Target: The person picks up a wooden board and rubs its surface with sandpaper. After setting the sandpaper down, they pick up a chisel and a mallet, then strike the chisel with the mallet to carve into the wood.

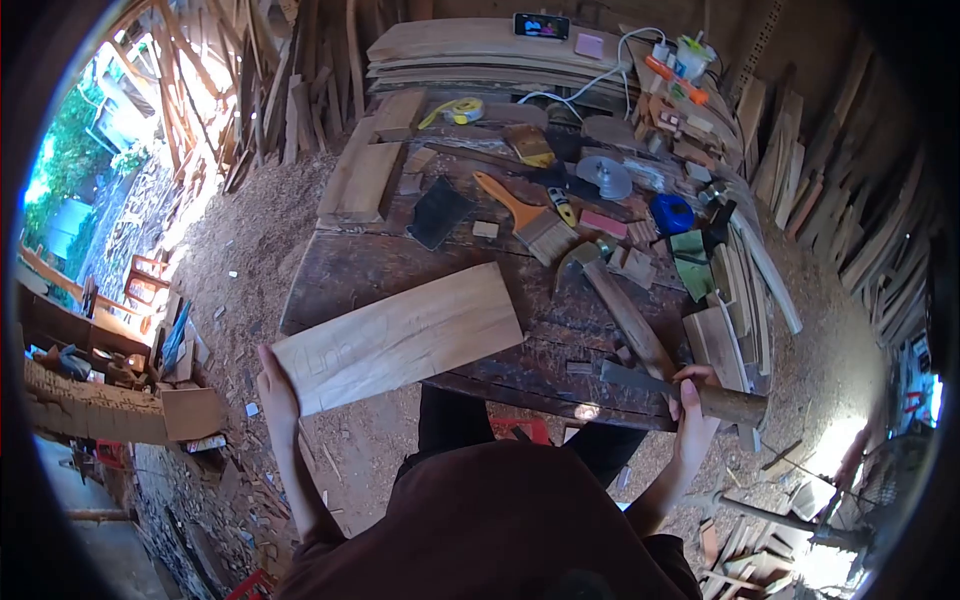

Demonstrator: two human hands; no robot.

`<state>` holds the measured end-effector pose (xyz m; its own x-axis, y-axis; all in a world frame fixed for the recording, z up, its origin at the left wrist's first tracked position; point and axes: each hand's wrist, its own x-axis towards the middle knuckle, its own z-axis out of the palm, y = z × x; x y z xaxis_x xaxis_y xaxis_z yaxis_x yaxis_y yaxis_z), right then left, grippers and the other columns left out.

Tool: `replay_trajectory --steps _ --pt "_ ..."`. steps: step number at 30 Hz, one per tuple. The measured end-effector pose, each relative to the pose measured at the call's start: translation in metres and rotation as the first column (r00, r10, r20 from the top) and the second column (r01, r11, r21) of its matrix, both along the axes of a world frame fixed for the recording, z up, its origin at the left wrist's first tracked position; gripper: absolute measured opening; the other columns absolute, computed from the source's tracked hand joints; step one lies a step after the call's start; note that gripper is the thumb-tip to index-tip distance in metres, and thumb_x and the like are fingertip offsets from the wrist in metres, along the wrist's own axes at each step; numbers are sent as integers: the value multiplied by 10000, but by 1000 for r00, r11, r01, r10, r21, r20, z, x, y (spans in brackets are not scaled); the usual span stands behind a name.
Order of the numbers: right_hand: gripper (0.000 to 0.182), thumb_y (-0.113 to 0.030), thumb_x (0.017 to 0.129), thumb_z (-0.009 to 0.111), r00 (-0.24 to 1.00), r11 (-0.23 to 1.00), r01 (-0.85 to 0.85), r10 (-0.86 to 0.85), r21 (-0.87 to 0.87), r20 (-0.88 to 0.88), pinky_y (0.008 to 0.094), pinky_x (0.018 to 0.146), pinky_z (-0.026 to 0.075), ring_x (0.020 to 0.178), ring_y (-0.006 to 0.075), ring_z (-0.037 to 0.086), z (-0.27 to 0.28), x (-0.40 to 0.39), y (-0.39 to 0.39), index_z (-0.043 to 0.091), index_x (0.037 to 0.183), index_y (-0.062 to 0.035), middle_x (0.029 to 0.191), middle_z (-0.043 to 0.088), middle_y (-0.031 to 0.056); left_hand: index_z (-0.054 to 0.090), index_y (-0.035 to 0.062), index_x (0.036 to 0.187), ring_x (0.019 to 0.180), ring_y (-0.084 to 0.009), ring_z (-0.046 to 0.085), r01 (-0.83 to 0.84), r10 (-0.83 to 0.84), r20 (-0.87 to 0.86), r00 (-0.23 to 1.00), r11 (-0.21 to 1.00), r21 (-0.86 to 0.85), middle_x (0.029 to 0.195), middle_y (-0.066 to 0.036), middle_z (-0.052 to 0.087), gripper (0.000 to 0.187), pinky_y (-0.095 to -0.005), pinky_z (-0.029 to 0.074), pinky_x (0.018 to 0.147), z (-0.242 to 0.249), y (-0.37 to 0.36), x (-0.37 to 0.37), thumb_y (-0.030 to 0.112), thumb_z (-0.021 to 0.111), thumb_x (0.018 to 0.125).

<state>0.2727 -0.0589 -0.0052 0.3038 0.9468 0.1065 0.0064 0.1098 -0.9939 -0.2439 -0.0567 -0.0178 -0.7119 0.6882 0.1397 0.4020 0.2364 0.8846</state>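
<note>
My left hand (pixel 277 386) grips the left end of a pale wooden board (pixel 400 338). The board lies tilted over the workbench's front left edge, with faint pencil-like marks near my hand. In my right hand (pixel 695 405) is a chisel (pixel 640 378), fingers wrapped near where the blade meets the thick wooden handle. Its blade points left, above the bench's front right part. Just behind the chisel lies a hammer (pixel 630 318) with a wooden handle. A wide paintbrush (pixel 528 220) with an orange handle rests beyond the board.
On the dark workbench (pixel 400 262) are a blue tape measure (pixel 671 214), a yellow tape measure (pixel 462 111), black sandpaper (pixel 441 212) and wood blocks (pixel 362 182). A phone (pixel 541 26) stands on stacked planks at the back. Wood strips (pixel 735 300) line the right edge.
</note>
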Motion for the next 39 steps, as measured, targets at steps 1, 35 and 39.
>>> replay_trajectory --steps 1,35,39 --pt "177 -164 934 623 1000 1000 -9 9 0 -3 199 491 300 580 60 432 -1 1 -1 554 989 -11 857 528 56 661 -55 814 650 -136 530 -4 2 -12 1000 995 -95 691 -70 612 763 -324 444 656 5 -4 1 556 268 1049" --pt "212 -188 956 605 999 998 10 -7 59 -48 215 499 342 548 87 463 -1 -3 -1 529 1011 2 840 544 86 249 13 1503 1315 -394 406 752 -805 -511 301 530 -392 1349 -208 462 1241 -562 225 1150 55 36 151 524 882 566" --pt "247 -175 929 661 1000 995 30 -29 97 -11 228 557 391 562 90 500 4 1 -5 530 1048 -3 700 534 46 247 15 1505 1324 -396 393 778 -821 -481 308 509 -369 1365 -207 447 1229 -562 215 1157 54 52 158 528 873 580"
